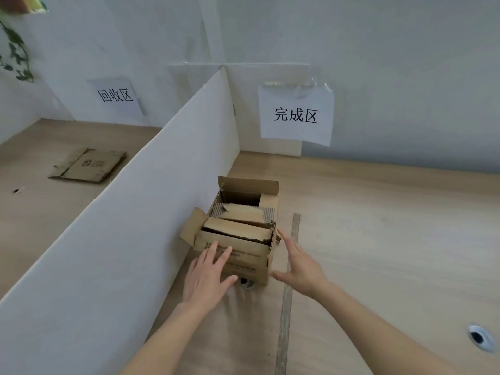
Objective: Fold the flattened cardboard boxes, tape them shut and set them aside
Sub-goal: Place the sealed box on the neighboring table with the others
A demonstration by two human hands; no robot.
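Head view. My left hand lies flat, fingers spread, against the near face of the cardboard box; my right hand is open, palm turned inward at the box's 3 o'clock corner, fingertips just beside its edge, and I cannot tell whether they touch. Neither hand pinches anything. The box stands on the wooden worktop, close against the white divider at its 9 o'clock side. Its top flaps are unsealed: one stands up at 12 o'clock, one splays out at 9 o'clock, and torn inner flaps sag inward. At 12 o'clock from the box a paper sign reads "完成区". Beyond the divider, toward 10 o'clock, a flattened box lies on the worktop under a second sign, "回收区".
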